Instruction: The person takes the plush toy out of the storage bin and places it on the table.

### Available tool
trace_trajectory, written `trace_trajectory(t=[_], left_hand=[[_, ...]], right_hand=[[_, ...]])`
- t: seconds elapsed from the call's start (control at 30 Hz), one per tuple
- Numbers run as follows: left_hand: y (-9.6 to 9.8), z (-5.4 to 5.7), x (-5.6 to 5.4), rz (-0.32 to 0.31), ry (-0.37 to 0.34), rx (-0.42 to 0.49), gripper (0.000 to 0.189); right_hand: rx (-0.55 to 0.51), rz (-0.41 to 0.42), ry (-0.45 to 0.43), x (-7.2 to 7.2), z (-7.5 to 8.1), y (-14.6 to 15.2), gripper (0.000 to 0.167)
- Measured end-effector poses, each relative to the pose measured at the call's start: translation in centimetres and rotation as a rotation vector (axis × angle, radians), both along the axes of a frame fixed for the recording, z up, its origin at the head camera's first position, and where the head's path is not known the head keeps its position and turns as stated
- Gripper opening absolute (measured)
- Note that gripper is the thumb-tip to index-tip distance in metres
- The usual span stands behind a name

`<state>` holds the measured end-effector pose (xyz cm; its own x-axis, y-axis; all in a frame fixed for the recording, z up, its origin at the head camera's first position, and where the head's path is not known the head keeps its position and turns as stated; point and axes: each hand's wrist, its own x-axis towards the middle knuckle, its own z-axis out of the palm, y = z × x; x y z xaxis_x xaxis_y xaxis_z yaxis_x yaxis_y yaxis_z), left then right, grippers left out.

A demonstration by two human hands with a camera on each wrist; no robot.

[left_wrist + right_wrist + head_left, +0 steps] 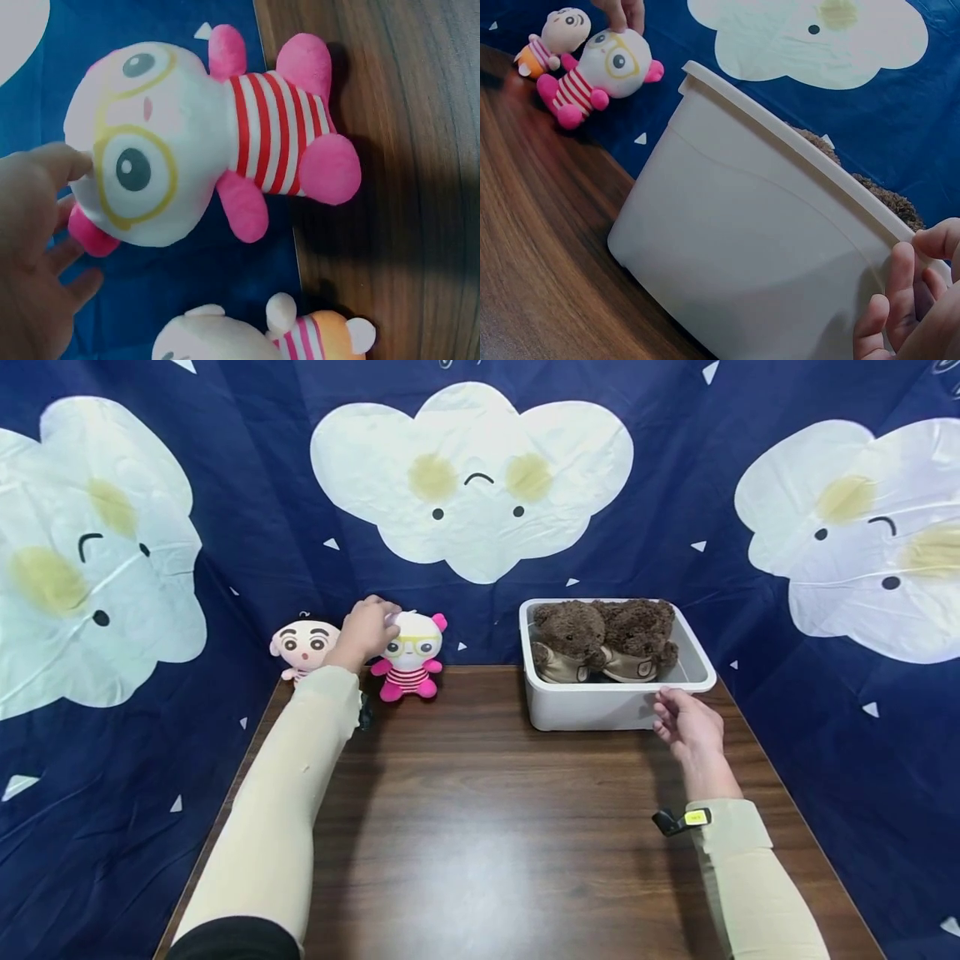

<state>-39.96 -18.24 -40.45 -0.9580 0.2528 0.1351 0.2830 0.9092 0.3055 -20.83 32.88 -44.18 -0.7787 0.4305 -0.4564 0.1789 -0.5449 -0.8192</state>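
At the near right of the table, the right hand holds the front rim of the white tub, thumb at the top edge and fingers bent against the outer wall. Two brown plush bears sit inside the tub, toward its left. At the far left, the panda doll sits upright on the table, and the left hand pinches the top of its head, thumb in front, other fingers behind. Left of it is the boy doll, apart from either grip. The step in hand looks to be grasping the panda doll; the next move probably calls for a firmer left grip, the right steadying the tub.
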Motion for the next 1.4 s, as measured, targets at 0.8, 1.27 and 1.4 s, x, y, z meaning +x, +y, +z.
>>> trace_trajectory(t=[0.8,1.27,1.4], left_hand=[[1.3,0.0,-0.4,0.097,0.027,-0.125,0.049],[6.6,1.5,0.3,-0.051,0.106,0.111,0.044],[9.2,1.9,0.4,-0.136,0.03,0.228,0.046]], right_hand=[[0.011,0.019,0.011,0.4,0.2,-0.3,0.017],[-0.005,0.075,-0.002,0.3,0.6,0.4,0.019],[-0.016,0.091,-0.014,0.2,0.6,0.5,0.018]])
